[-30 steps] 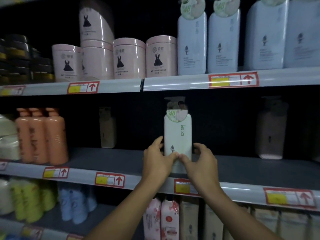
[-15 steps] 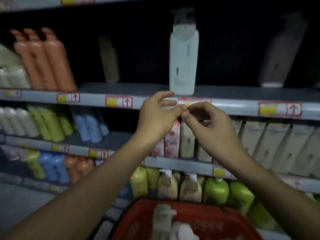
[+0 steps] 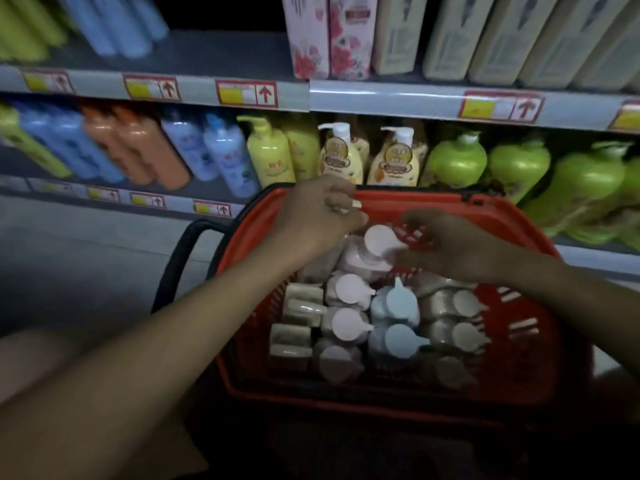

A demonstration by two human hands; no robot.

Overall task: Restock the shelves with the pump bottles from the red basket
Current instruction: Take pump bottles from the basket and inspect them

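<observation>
Both hands, left hand [image 3: 318, 216] and right hand [image 3: 446, 244], hover loosely curled, holding nothing I can tell, beside a pink pump bottle [image 3: 370, 254] in the red basket [image 3: 519, 216]; grabbing its pump head may tip neighbours.

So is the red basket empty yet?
Not empty. The red basket holds many upright pump bottles, tops showing.

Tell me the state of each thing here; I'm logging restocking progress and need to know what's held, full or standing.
Red plastic basket: still loaded with bottles.
Pink pump bottle at the basket's far end: upright, standing higher than the others, between both hands.
Left hand: fingers curled beside that bottle; grip unclear.
Right hand: fingers at the bottle's pump head; grip unclear.
Light blue pump bottles: upright in the basket, untouched.
</observation>
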